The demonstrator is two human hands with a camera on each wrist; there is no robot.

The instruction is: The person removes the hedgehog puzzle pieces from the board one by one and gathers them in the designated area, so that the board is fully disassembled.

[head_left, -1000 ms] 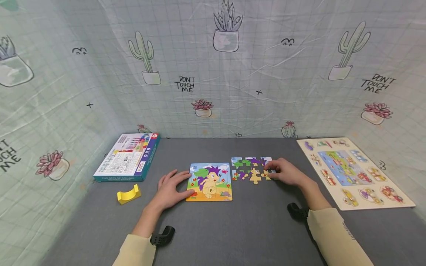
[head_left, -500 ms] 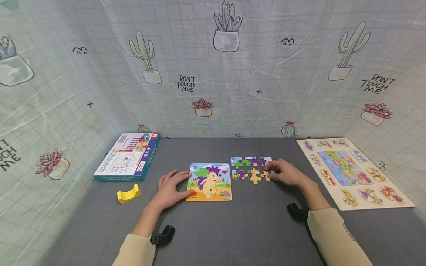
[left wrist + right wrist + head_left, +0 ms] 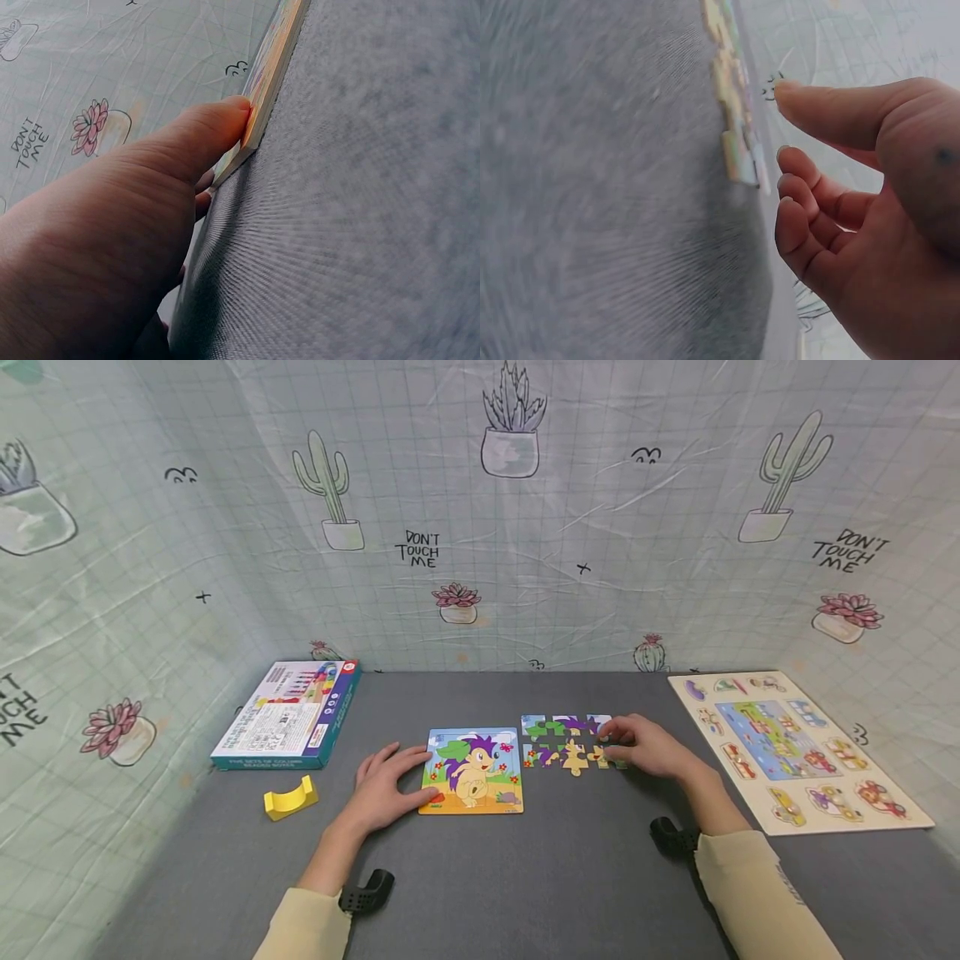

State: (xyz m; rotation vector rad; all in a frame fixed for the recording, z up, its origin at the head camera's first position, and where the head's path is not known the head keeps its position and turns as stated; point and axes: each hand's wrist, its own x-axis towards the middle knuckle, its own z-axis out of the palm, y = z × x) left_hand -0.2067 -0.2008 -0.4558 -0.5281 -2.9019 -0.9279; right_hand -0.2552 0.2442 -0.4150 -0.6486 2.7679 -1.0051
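Note:
A square picture puzzle board with a purple-haired hedgehog lies flat at the middle of the table. My left hand rests at its left side, thumb on the board's near-left edge and the other fingers spread along the left side. Right of the board, loose jigsaw pieces lie in two rows with small gaps. My right hand hovers at the right end of these rows, hiding part of the last pieces. In the right wrist view, its thumb stands apart from the loosely bent fingers, and nothing shows between them.
A flat teal and white toy box lies at the back left, with a yellow curved block in front of it. On the right is a large wooden puzzle board. Cloth walls with printed cacti enclose the table.
My right hand has drawn back slightly to the right and lifted off the pieces at the end of the rows. My left hand and the hedgehog board have stayed in place.

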